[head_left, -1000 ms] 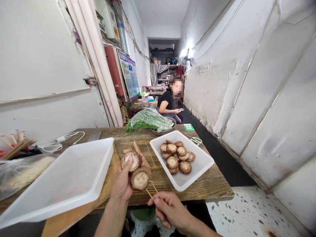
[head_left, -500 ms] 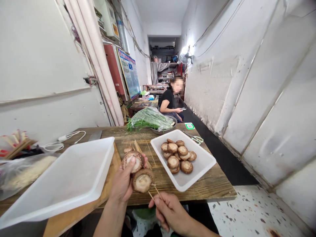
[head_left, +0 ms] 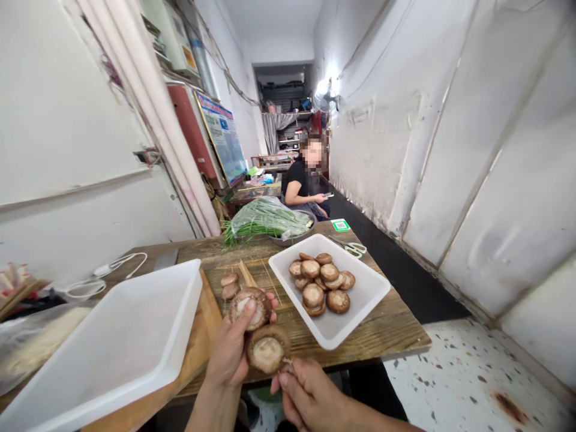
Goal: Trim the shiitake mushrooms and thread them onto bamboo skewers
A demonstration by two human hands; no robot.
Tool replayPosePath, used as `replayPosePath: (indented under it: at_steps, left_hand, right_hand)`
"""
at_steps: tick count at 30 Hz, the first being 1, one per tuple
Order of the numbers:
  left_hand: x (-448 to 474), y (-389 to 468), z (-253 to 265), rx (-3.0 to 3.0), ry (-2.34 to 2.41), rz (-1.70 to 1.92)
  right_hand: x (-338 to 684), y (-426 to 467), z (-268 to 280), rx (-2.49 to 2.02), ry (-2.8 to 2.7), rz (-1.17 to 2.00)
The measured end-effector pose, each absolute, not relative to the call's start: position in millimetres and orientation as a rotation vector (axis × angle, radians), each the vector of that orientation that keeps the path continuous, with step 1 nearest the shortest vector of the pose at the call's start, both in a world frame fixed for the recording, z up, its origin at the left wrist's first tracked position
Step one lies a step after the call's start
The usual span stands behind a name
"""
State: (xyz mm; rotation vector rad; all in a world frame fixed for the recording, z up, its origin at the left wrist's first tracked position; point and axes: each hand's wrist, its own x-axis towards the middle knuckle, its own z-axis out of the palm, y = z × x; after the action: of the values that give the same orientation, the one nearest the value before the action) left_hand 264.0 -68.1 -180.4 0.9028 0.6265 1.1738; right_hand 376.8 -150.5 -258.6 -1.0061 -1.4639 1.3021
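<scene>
My left hand (head_left: 236,342) is closed around a brown shiitake mushroom (head_left: 252,310), thumb across its pale underside. Just below it a second shiitake mushroom (head_left: 269,349) shows its underside toward me. At that mushroom's lower right edge, my right hand (head_left: 306,387) pinches the ends of thin wooden skewers (head_left: 287,363); only a short length shows between fingers and cap. Whether the skewers run through both caps is hidden. Beyond my left hand, two smaller mushrooms (head_left: 230,285) lie on the wooden table (head_left: 373,336), beside a bundle of loose skewers (head_left: 247,273).
A white tray (head_left: 330,339) of several shiitake mushrooms stands right. At left, another white tray (head_left: 117,336) rests partly on a wooden board (head_left: 209,306). Bagged green stalks (head_left: 265,219), scissors (head_left: 355,247) and a white cable (head_left: 119,262) lie farther back. A seated person (head_left: 297,183) holds a phone.
My right hand has come closer to the lower mushroom, so less skewer shows between them. Both hands and mushrooms sit slightly lower and farther right; the view has shifted.
</scene>
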Motion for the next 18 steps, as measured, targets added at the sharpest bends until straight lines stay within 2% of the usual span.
replayPosePath:
  at_steps: [8, 11, 16, 18]
  left_hand:
    - [271, -55, -184, 0.84, 0.737, 1.168]
    - [272, -48, -190, 0.789, 0.813, 1.102]
    - [272, -39, -201, 0.755, 0.841, 0.999]
    - [274, -39, -203, 0.727, 0.829, 0.997]
  right_hand:
    - [390, -152, -235, -1.09, -1.536, 1.316]
    - [388, -140, -247, -1.14, -1.518, 1.294]
    - [384, -117, -274, -1.145, -1.561, 1.042]
    - [384, -118, -274, -1.143, -1.56, 1.072]
